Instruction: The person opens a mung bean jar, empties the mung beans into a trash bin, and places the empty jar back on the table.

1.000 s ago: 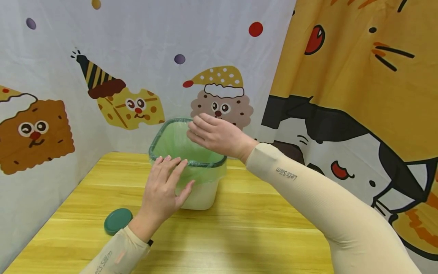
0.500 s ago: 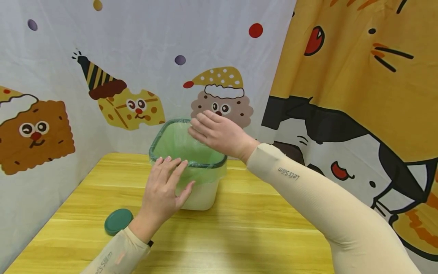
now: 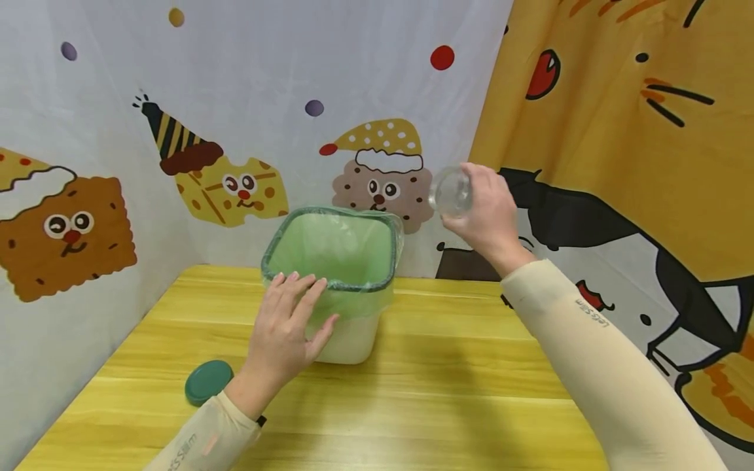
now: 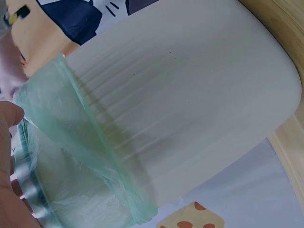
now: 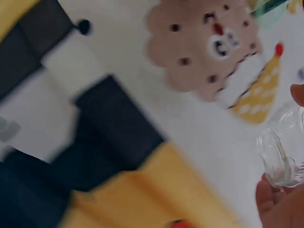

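A white trash can [image 3: 344, 340] stands on the table, lined with a thin green bag [image 4: 71, 123] folded over its dark green rim [image 3: 365, 288]. My left hand [image 3: 283, 327] rests its fingertips on the near rim, fingers fairly straight and thumb spread beside the bag. Held up to the right of the can, a clear glass jar [image 3: 452, 191] is gripped by my right hand [image 3: 489, 209]. The right wrist view shows the tilted glass jar [image 5: 282, 147] between thumb and fingers, partly cut off by the frame. No contents are visible in the jar.
A round green lid [image 3: 209, 383] lies on the wooden table [image 3: 436, 405] left of my left wrist. Behind the table hangs a white cartoon-printed curtain [image 3: 365, 59], and an orange one [image 3: 595, 144] is on the right.
My right hand has swung from above the can to its right, turning so that the glass jar shows. My left hand stays on the rim. The view has shifted slightly.
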`<control>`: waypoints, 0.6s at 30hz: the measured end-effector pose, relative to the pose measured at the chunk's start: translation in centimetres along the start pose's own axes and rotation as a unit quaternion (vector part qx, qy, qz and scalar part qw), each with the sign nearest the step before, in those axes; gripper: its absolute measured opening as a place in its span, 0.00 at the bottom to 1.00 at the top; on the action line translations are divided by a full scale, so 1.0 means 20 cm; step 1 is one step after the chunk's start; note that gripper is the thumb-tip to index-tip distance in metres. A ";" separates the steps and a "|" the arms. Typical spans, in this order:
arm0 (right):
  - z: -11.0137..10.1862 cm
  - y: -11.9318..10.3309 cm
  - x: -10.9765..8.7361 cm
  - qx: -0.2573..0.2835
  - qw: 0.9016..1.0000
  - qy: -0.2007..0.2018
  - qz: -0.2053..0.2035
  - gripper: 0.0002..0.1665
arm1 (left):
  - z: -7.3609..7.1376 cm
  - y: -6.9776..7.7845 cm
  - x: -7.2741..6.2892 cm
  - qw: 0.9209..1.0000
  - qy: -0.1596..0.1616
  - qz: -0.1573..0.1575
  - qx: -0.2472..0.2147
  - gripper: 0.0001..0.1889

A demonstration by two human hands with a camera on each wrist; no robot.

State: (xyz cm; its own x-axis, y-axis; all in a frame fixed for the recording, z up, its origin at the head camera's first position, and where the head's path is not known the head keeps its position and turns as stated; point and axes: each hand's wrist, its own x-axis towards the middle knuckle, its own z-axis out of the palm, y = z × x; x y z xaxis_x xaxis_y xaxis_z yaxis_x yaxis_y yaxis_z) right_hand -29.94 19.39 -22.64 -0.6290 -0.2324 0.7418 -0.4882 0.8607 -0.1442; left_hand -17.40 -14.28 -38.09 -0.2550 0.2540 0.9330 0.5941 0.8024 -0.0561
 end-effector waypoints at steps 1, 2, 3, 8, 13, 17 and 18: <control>-0.01 0.06 -0.04 0.025 0.998 -0.007 0.051 0.52 | 0.00 0.00 0.00 1.000 -0.001 0.000 -0.001 0.29; -0.01 0.12 -0.09 0.050 0.994 -0.012 0.099 0.53 | 0.01 0.00 0.00 1.000 -0.001 -0.001 -0.002 0.29; -0.02 0.18 -0.14 0.074 0.986 -0.018 0.149 0.55 | 0.01 0.00 0.00 1.000 -0.002 -0.001 -0.002 0.29; 0.04 0.44 -0.47 0.181 0.924 -0.053 0.332 0.61 | 0.02 0.00 -0.01 1.000 -0.008 -0.003 -0.003 0.29; 0.21 0.58 -0.82 0.232 0.879 -0.101 0.405 0.62 | 0.02 0.00 0.00 1.000 -0.015 -0.008 -0.003 0.30; 0.37 0.58 -0.98 0.241 0.864 -0.140 0.419 0.62 | 0.03 0.00 0.01 1.000 -0.004 -0.010 -0.005 0.29; 0.41 0.57 -1.01 0.243 0.863 -0.146 0.417 0.62 | 0.04 0.00 0.01 1.000 -0.002 -0.010 -0.005 0.29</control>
State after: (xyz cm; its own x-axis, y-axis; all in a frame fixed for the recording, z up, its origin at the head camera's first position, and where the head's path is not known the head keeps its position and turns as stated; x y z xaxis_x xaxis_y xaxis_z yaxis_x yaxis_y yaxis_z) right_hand -27.76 30.21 -44.52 -0.9757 0.2109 0.0602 0.0567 0.5080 -0.8595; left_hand -18.02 -13.79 -38.08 -0.2702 0.2399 0.9324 0.5964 0.8020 -0.0335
